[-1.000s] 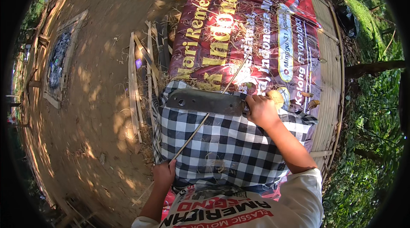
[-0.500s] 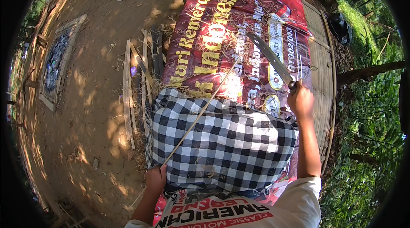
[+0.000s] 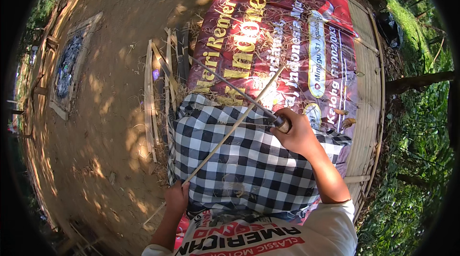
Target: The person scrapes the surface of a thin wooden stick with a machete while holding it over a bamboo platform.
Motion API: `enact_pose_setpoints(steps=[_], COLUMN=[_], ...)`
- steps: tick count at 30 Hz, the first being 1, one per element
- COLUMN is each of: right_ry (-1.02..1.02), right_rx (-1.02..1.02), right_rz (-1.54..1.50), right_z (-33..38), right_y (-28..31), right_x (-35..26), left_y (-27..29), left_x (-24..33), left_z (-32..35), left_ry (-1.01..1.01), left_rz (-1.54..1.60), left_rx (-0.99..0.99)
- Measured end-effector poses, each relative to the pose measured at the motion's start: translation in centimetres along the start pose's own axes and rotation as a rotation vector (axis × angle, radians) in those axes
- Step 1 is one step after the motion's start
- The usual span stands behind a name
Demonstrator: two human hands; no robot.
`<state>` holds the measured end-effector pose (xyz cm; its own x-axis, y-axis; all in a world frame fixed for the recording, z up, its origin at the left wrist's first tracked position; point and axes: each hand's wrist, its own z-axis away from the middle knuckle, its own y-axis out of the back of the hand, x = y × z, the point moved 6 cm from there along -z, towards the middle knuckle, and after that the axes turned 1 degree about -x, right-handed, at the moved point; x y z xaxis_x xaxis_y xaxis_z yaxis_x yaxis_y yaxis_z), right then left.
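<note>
My left hand (image 3: 177, 197) is closed round the lower part of a long thin bamboo strip (image 3: 218, 146), which slants up and to the right across my lap. In my right hand (image 3: 294, 131) is the wooden handle of a machete (image 3: 236, 89). Its blade points up and to the left, seen almost edge-on, and crosses the strip; I cannot tell whether they touch. Beneath both lies a black-and-white checkered cloth (image 3: 249, 160) over my lap.
A dark red printed banner (image 3: 225, 40) strewn with thin shavings covers a bamboo platform (image 3: 366, 78). Several split bamboo pieces (image 3: 149, 98) lie at its left edge. On the dirt ground far left is a framed ash pit (image 3: 67, 71); greenery (image 3: 417, 184) grows on the right.
My right hand has moved left and inward with the machete, whose blade has turned from flat-on to edge-on and now crosses the strip. My left hand stays nearly in place.
</note>
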<state>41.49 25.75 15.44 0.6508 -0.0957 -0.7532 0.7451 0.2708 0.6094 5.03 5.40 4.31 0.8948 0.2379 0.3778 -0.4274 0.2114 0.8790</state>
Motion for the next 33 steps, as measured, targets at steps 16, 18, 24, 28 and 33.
enact_pose_setpoints(steps=[16,18,24,28,33], right_ry=[-0.424,-0.402,-0.389,-0.417,-0.382], right_rx=[-0.162,-0.160,-0.061,-0.186,-0.063], right_rz=[-0.872,-0.838,-0.895,-0.760,-0.854], right_z=[4.5,4.8,6.7,8.7,8.4], right_y=[-2.4,-1.1,-3.1,-4.2,-1.7], right_x=[6.0,5.3,6.0,5.9,6.1], left_y=[-1.1,-1.1,-1.6,-1.1,-1.3], left_x=[-3.7,-3.5,-3.8,-4.0,-3.5], left_z=[-3.9,-3.9,-3.8,-4.0,-3.8], left_ry=[-0.128,-0.143,-0.137,-0.141,-0.142], left_rz=[0.147,0.156,0.116,0.164,0.096], left_rx=[-0.205,-0.189,-0.166,-0.157,-0.137])
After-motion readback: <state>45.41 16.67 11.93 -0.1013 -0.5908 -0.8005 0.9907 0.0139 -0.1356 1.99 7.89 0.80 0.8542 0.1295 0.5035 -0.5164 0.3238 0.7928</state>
